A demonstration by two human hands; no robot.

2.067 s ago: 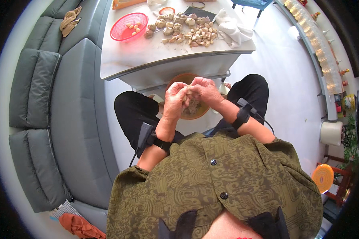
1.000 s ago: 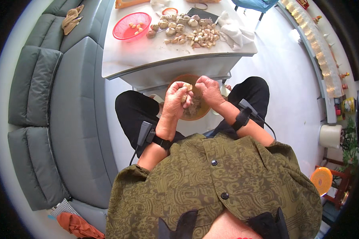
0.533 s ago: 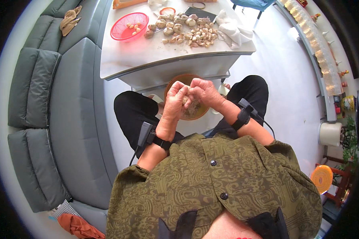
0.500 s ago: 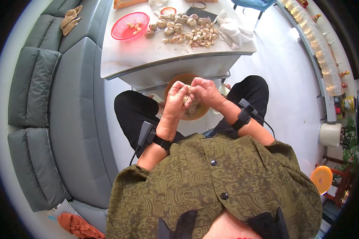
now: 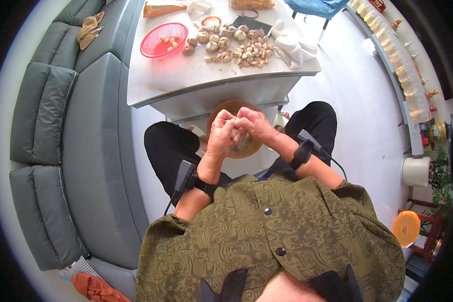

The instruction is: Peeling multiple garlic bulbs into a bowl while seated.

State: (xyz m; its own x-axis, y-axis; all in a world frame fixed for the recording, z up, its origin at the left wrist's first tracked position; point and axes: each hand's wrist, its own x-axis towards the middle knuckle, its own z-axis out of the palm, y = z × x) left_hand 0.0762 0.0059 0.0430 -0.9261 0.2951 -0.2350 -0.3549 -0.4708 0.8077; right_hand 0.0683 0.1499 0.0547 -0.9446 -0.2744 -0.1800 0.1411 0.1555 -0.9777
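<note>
Over a brown bowl [image 5: 232, 104] between my knees, my left hand [image 5: 219, 136] and my right hand [image 5: 258, 126] meet at the fingertips. Both are closed in a pinch on what looks like a garlic clove, mostly hidden by the fingers. Pale papery skins [image 5: 244, 146] lie in the bowl below. Ahead, the white table [image 5: 158, 78] bears garlic bulbs [image 5: 212, 46] and a heap of loose unpeeled cloves [image 5: 255, 53]. To their left stands a pink-red plastic basket [image 5: 147, 41] with several peeled cloves [image 5: 170, 41] in it.
A white cloth [image 5: 291, 46] lies on the table's right side, near a dark flat tray [image 5: 256, 25]. Packages [image 5: 163, 8] lie at the far edge. A grey sofa [image 5: 93, 136] runs along the left. Straps with cabled devices [image 5: 186, 175] sit on both wrists.
My hands stay together over the bowl, and their fingers have shifted slightly. The pale piece showing in my left hand earlier is less visible now. The view has tilted a little.
</note>
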